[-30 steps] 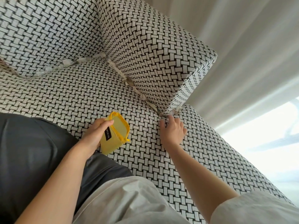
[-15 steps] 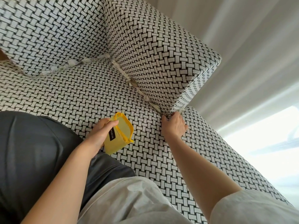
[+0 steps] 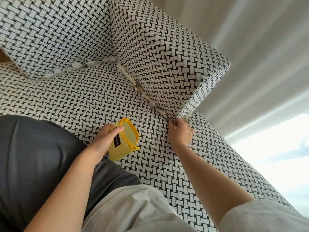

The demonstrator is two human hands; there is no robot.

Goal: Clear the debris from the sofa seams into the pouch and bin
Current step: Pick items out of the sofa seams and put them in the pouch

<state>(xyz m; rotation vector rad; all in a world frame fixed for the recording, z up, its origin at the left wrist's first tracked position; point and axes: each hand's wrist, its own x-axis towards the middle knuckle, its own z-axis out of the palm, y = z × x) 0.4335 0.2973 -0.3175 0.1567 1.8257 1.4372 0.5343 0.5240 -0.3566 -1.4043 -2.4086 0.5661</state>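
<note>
My left hand [image 3: 107, 138] holds a yellow zip pouch [image 3: 124, 144] with its mouth open, just above the black-and-white woven sofa seat [image 3: 80, 101]. Pale paper-like debris [image 3: 147, 96] lines the seam between the seat and the armrest block [image 3: 160, 52]. More debris [image 3: 75, 66] lies in the seam under the back cushion [image 3: 50, 30]. My right hand [image 3: 180, 133] is at the near end of the armrest seam, fingertips pinched on a scrap of debris [image 3: 173, 122] there. No bin is in view.
A dark grey leather cushion or bag [image 3: 30, 156] lies on the seat at the left, beside my light trousers [image 3: 130, 211]. Pale curtains [image 3: 259, 56] hang beyond the armrest, with a bright floor at the right.
My right hand slid from flat on the seat up to the end of the armrest seam and closed its fingertips there. My left hand kept the pouch in place.
</note>
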